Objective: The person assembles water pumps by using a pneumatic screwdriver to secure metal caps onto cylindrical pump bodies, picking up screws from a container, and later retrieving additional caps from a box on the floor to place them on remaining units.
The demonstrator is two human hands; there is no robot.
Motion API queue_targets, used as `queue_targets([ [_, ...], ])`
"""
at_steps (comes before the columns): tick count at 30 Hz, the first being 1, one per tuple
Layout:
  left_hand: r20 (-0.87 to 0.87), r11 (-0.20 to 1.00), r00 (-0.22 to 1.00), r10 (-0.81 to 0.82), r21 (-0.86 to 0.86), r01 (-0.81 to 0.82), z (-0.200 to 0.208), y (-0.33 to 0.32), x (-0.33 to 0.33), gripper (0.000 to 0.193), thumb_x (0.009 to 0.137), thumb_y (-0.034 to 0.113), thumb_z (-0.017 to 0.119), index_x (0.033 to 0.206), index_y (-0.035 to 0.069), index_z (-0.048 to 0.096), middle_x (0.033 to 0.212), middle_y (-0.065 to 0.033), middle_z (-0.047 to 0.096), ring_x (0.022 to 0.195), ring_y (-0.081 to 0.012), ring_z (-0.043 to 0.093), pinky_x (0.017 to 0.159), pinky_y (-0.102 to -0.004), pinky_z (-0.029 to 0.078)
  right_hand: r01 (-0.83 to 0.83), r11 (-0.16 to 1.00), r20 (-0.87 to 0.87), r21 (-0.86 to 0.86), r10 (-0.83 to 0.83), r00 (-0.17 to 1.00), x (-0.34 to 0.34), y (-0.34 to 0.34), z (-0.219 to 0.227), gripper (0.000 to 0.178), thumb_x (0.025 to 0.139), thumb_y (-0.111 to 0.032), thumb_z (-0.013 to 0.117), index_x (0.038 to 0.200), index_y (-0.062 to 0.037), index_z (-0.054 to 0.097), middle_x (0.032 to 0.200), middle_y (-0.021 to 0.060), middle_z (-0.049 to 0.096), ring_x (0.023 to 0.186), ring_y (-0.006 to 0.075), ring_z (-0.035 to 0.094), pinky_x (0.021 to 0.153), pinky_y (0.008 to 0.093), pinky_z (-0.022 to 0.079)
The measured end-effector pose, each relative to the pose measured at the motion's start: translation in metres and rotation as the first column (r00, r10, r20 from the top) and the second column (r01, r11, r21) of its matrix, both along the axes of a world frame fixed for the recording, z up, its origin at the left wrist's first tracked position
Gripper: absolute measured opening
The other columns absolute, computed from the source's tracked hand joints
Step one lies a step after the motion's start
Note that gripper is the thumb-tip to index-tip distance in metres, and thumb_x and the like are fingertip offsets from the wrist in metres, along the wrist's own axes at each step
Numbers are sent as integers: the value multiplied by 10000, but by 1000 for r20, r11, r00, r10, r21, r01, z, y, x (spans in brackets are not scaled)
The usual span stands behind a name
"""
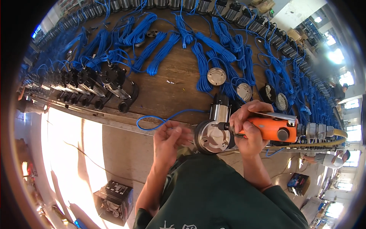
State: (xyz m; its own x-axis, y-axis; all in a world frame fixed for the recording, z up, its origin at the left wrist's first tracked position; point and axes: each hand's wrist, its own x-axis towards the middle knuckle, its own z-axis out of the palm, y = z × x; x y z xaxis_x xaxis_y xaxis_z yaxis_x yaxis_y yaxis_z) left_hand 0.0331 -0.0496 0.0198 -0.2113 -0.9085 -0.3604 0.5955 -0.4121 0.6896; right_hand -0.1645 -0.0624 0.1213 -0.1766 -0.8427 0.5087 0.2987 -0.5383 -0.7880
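Note:
My right hand (249,128) is wrapped round an orange air screwdriver (268,129) with a metal lever along its top. Its dark bit reaches left over the round metal bottom plate (214,136) of a pump (220,110). That pump has a shiny silver body and a black ring round the plate, and it lies at the table's near edge, close to my chest. Left of the plate, apart from it, my left hand (169,143) has its fingers curled and thumb pressed in; anything between them is too small to make out. A blue cable (179,113) loops just beyond that hand.
The wooden table (167,89) carries bundles of blue cable (164,53), round metal covers (216,76) and rows of pumps (114,82). A yellow hose (324,144) trails right from the screwdriver. Boxes (113,202) stand on the floor. Another person (333,160) is at far right.

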Motion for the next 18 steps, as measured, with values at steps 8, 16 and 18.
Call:
queue_targets([
  [8, -252, 986, 964, -85, 118, 117, 3, 10, -32, 146, 917, 156, 661, 973, 23, 642, 773, -66, 656, 624, -137, 612, 517, -238, 452, 36, 997, 140, 69, -46, 989, 3, 15, -3, 323, 767, -57, 508, 1082, -3, 464, 857, 134, 528, 569, 144, 510, 607, 329, 486],
  [16, -213, 959, 944, -252, 77, 273, 13, 11, -38, 155, 924, 167, 656, 942, 15, 630, 737, -67, 642, 572, -137, 585, 481, -228, 433, 20, 994, 223, 106, -43, 974, -2, 22, -6, 308, 782, -88, 499, 1076, -9, 453, 870, 129, 512, 556, 131, 504, 605, 317, 483],
  [18, -194, 947, 936, -292, 81, 312, 12, 14, -37, 159, 923, 171, 659, 935, 15, 628, 735, -67, 639, 551, -136, 572, 462, -226, 422, 2, 996, 227, 87, -21, 974, -4, 24, -8, 301, 781, -85, 497, 1068, -10, 449, 859, 127, 505, 548, 127, 495, 600, 312, 478],
])
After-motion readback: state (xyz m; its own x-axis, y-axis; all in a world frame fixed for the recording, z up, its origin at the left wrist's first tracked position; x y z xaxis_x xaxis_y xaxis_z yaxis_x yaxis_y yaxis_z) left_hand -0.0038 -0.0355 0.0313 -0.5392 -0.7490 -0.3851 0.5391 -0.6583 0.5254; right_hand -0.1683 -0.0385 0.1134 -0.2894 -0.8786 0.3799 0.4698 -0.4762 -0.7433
